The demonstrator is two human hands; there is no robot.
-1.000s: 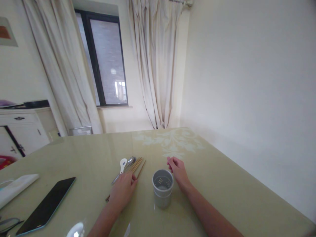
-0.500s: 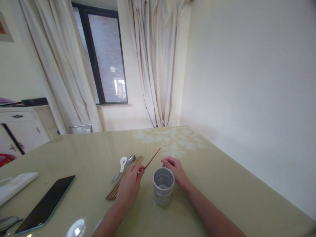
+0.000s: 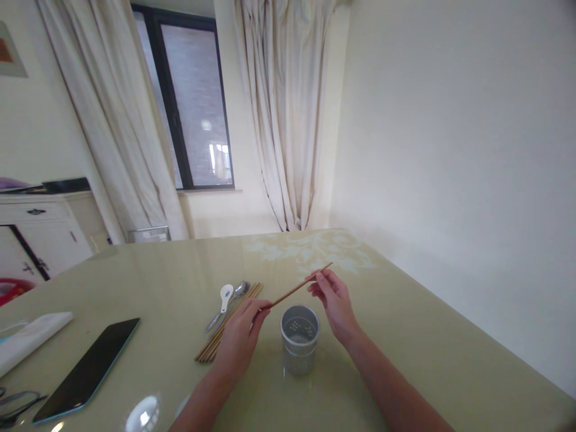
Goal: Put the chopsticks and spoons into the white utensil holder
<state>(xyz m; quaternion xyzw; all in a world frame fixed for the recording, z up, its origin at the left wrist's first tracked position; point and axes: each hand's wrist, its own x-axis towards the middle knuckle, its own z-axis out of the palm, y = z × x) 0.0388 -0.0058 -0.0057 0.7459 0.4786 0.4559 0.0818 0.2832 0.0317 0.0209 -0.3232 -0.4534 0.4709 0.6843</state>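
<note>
A brown wooden chopstick (image 3: 294,290) is held slantwise above the table, its far tip up and to the right. My left hand (image 3: 240,336) pinches its lower end between thumb and fingers. Near the other end, my right hand (image 3: 335,303) has its thumb and fingers closed on the same stick. Below and between both hands stands a grey cylindrical holder (image 3: 300,354), upright, with small holes in its bottom and nothing inside. Left of my left hand lie several more chopsticks (image 3: 211,347), partly hidden by it. A white spoon (image 3: 226,294) and metal spoons (image 3: 242,289) rest beside them.
A black-screened tablet (image 3: 92,369) lies at the left of the table (image 3: 427,360), near a white flat object (image 3: 36,339) and eyeglasses (image 3: 20,403). A white wall (image 3: 472,180) borders the right side. Curtains (image 3: 288,120) and a window (image 3: 198,108) are behind.
The chopstick has swung rightward and lies flatter. My right hand has moved up and right from behind the holder and taken hold of the stick's far end.
</note>
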